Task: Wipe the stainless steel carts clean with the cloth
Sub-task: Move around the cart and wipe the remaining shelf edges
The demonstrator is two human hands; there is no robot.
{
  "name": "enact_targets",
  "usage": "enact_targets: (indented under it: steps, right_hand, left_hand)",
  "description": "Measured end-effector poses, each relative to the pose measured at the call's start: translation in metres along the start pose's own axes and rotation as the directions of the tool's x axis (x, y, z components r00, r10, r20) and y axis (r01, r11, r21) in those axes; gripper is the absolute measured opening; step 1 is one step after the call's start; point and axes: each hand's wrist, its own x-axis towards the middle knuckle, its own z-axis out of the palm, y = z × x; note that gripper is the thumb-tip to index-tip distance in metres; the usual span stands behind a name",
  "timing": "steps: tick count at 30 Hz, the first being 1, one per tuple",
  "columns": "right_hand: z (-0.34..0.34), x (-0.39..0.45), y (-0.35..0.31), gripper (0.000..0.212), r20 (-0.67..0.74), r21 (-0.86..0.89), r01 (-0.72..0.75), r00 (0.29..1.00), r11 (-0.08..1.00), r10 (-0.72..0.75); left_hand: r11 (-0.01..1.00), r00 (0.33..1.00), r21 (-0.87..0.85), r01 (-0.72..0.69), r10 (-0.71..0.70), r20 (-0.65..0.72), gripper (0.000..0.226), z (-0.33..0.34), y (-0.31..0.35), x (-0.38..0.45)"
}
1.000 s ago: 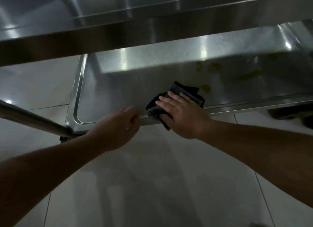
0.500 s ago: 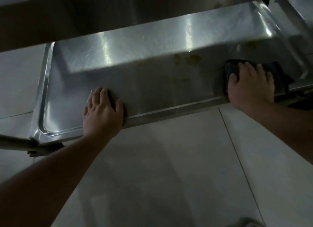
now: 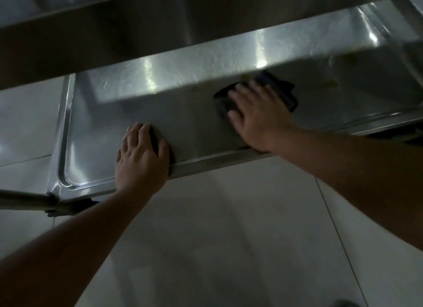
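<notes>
The lower shelf (image 3: 96,128) of a stainless steel cart lies below me, under an upper shelf (image 3: 114,32) that shades it. My right hand (image 3: 258,114) lies flat with spread fingers on a dark cloth (image 3: 281,89), pressing it on the middle of the shelf. My left hand (image 3: 142,158) rests on the shelf's front rim with fingers flat on the steel. Yellowish stains (image 3: 332,83) show on the shelf to the right of the cloth.
A cart leg (image 3: 23,198) runs off to the left at the shelf's front left corner. Pale floor tiles (image 3: 217,238) spread below the shelf. Something dark (image 3: 398,133) sits under the shelf's front edge at the right.
My right hand has slid the cloth from the shelf's right end back toward the middle. My left hand stays on the front rim where it settled half a second ago.
</notes>
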Motion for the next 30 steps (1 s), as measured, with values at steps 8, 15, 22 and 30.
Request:
enact_targets:
  steps: [8, 15, 22, 30]
  right_hand:
    - [-0.014, 0.067, 0.060, 0.069, 0.026, 0.006, -0.634, 0.773, 0.773, 0.634]
    - [-0.007, 0.064, -0.103, 0.061, 0.145, 0.115, 0.128, 0.979, 0.985, -0.144]
    - [-0.004, 0.074, -0.036, 0.059, -0.004, 0.038, 0.052, 0.999, 0.998, -0.051]
    - [-0.013, 0.121, -0.020, 0.066, 0.079, 0.063, -0.342, 0.938, 0.937, 0.337]
  left_hand:
    - [1.000, 1.000, 0.025, 0.014, -0.014, -0.002, 0.067, 0.005, -0.001, -0.001]
    - [0.999, 1.000, 0.034, 0.027, -0.027, 0.000, 0.068, 0.008, -0.002, -0.002]
    - [0.999, 1.000, 0.039, 0.022, -0.021, -0.016, 0.072, 0.009, -0.008, -0.007]
    - [0.998, 0.999, 0.042, 0.037, -0.036, -0.021, 0.073, 0.010, -0.003, -0.006]
